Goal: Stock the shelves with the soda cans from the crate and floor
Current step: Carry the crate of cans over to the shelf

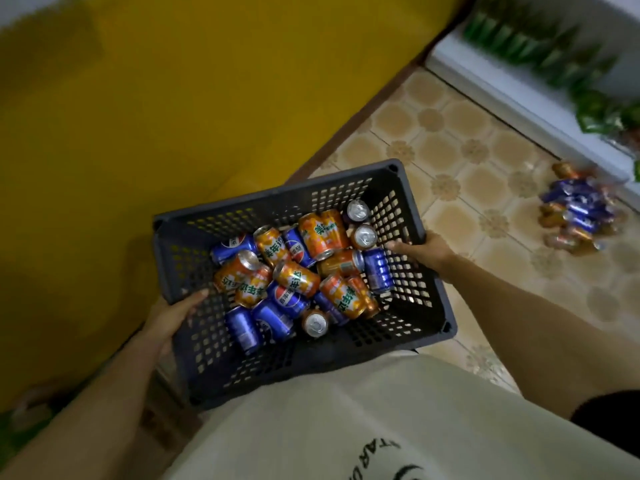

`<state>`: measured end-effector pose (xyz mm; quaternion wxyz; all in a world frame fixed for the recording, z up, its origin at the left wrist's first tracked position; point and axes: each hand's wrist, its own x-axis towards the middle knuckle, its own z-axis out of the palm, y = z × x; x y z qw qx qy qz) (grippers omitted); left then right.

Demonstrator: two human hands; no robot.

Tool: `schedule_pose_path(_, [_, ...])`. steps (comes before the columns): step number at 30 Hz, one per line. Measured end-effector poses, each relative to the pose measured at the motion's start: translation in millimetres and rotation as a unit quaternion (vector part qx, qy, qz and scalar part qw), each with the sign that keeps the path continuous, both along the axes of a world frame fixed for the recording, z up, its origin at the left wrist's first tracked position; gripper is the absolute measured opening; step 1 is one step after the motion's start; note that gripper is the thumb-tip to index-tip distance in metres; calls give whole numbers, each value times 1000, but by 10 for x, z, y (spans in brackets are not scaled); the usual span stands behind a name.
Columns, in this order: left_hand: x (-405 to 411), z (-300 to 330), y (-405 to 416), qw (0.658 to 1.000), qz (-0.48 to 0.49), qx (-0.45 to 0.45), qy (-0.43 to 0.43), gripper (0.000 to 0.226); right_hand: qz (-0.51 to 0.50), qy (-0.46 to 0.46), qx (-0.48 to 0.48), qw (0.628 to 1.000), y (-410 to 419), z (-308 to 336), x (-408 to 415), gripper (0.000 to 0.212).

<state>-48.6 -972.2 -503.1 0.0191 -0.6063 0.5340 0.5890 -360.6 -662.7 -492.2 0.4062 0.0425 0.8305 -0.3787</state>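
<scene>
I hold a dark grey perforated plastic crate in front of my body, above the floor. Inside it lie several orange soda cans and blue soda cans, jumbled on their sides and ends. My left hand grips the crate's left rim, thumb inside the wall. My right hand grips the right rim, thumb over the edge. A blurred pile of blue and orange cans lies on the tiled floor at the right, near the foot of a white shelf.
A yellow wall fills the left half of the view. The white shelf at the upper right carries green bottles and green packets. Beige patterned floor tiles lie between the crate and the shelf.
</scene>
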Motion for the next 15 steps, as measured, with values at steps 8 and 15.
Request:
schedule_pose_path(8, [-1347, -20, 86, 992, -126, -14, 19, 19, -152, -20, -10, 988, 898, -37, -308, 79])
schedule_pose_path(15, [-2571, -50, 453, 988, -148, -30, -3, 28, -167, -22, -28, 985, 1303, 59, -1367, 79])
